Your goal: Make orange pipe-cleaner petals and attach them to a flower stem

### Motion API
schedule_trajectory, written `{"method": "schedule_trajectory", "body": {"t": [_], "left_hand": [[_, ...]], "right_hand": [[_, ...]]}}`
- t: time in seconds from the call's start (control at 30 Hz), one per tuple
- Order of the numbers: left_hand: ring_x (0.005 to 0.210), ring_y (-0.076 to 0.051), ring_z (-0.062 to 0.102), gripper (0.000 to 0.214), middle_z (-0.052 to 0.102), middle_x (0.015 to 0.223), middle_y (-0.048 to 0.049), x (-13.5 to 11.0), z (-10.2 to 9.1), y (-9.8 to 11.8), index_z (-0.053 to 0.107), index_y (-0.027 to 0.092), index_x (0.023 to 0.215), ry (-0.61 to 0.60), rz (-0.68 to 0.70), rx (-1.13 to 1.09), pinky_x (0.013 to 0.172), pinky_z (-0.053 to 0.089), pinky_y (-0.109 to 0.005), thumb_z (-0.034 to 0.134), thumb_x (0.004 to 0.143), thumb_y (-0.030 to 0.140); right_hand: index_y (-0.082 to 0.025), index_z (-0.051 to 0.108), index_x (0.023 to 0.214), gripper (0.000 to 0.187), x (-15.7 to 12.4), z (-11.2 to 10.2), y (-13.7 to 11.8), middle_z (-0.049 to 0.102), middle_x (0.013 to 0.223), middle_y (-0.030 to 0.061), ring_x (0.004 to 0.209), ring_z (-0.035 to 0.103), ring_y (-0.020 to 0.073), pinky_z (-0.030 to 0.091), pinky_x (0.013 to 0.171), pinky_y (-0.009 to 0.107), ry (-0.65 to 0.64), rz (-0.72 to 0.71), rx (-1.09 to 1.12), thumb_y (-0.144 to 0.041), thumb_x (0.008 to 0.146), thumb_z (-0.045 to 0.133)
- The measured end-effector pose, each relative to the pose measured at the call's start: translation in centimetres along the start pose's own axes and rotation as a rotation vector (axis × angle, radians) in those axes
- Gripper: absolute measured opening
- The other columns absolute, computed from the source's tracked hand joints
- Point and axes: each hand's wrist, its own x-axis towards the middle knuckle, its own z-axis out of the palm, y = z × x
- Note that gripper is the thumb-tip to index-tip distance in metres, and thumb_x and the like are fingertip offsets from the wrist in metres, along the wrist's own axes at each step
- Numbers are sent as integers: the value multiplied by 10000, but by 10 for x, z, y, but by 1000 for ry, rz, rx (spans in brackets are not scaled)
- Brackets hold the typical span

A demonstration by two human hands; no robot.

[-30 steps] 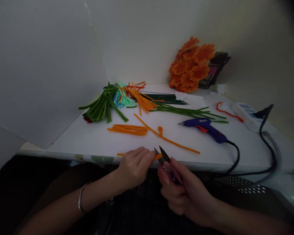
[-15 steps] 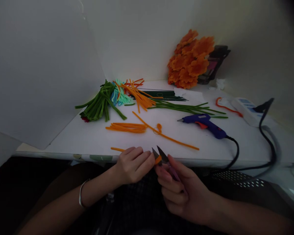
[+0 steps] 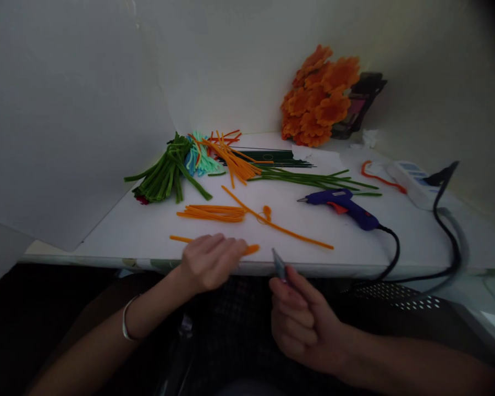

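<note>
My left hand (image 3: 212, 261) is closed around an orange pipe cleaner (image 3: 252, 249) near the table's front edge; one end sticks out to the right past my fingers, another orange length shows to the left. In my right hand (image 3: 299, 316) are scissors (image 3: 278, 265), their blades together and pointing up and away; the handles are hidden in my fingers. A gap lies between blades and pipe cleaner. Beyond my left hand rests a bundle of orange pipe cleaners (image 3: 211, 213). A single long orange pipe cleaner (image 3: 289, 230) lies slantwise beside a small orange looped piece (image 3: 267, 212).
A blue glue gun (image 3: 342, 204) lies on the right, its black cord running to a white power strip (image 3: 412, 181). Green pipe cleaners (image 3: 165, 170) are heaped at left. Orange flowers (image 3: 317, 102) stand at the back. Dark green stems (image 3: 272, 158) lie mid-table.
The scissors have closed and come away from the orange pipe cleaner. My left hand has moved left and slightly up with the pipe cleaner; my right hand has shifted slightly right.
</note>
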Motion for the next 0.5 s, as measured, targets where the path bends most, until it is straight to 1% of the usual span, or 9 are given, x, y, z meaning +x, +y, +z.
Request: {"method": "schedule_trajectory", "body": {"t": [0.03, 0.07, 0.1, 0.13, 0.2, 0.23, 0.27, 0.37, 0.5], "left_hand": [[515, -134, 597, 117, 656, 580, -11, 1, -2, -6, 566, 135, 903, 29, -45, 13, 486, 449, -249, 456, 889, 97], [484, -126, 578, 133, 632, 545, 3, 2, -3, -10, 564, 140, 883, 64, -70, 28, 475, 445, -240, 445, 886, 81], [470, -123, 571, 141, 618, 528, 13, 4, -4, -13, 561, 147, 874, 75, -72, 34, 470, 447, -234, 437, 888, 80], [487, -130, 585, 139, 628, 543, 4, 5, -4, -15, 561, 143, 879, 75, -69, 33, 482, 463, -238, 433, 890, 89], [529, -145, 615, 133, 658, 591, -27, 6, -2, -11, 560, 121, 890, 80, -62, -8, 499, 487, -246, 429, 894, 100], [546, -152, 626, 121, 667, 607, -39, 6, -1, -8, 559, 108, 897, 58, -63, -30, 505, 495, -250, 438, 894, 105], [556, -155, 632, 119, 674, 622, -49, 6, 1, -3, 559, 96, 906, 23, -75, -49, 511, 503, -253, 441, 893, 103], [540, -148, 621, 128, 668, 626, -51, 5, 4, 10, 555, 81, 923, -76, -113, -90, 511, 511, -252, 430, 895, 89], [538, -148, 622, 131, 662, 623, -49, 6, 4, 19, 546, 78, 937, -118, -147, -128, 500, 513, -249, 419, 908, 95]], "right_hand": [[-194, 290, 535, 501, -1, 2, -5, 207, 335, -126, 256, 88, 27, 129, 307, 179, -18, -70, 0, -473, 862, 547], [-189, 282, 532, 517, -1, 3, -11, 187, 332, -128, 268, 66, 24, 126, 317, 172, -8, -146, -3, -492, 856, 549], [-187, 280, 532, 525, 0, 4, -15, 174, 324, -131, 276, 48, 23, 125, 323, 168, 8, -208, -16, -509, 855, 541], [-188, 294, 534, 517, 0, 4, -18, 171, 327, -131, 283, 56, 25, 138, 330, 172, 30, -196, -57, -506, 839, 566], [-193, 367, 569, 481, 3, 3, -18, 191, 344, -135, 285, 107, 28, 179, 338, 175, 55, -42, -162, -548, 793, 603], [-190, 407, 595, 464, 5, 1, -15, 198, 349, -137, 289, 126, 29, 188, 346, 174, 82, 27, -207, -567, 786, 599], [-185, 441, 615, 454, 6, 0, -13, 202, 353, -137, 294, 139, 30, 192, 352, 174, 92, 64, -246, -579, 785, 591], [-173, 497, 649, 450, 8, -1, -5, 204, 359, -135, 305, 147, 34, 193, 362, 174, 118, 83, -311, -593, 796, 559], [-175, 505, 648, 438, 9, 3, -5, 201, 361, -136, 308, 124, 35, 177, 357, 173, 176, 93, -335, -582, 797, 561]]}}
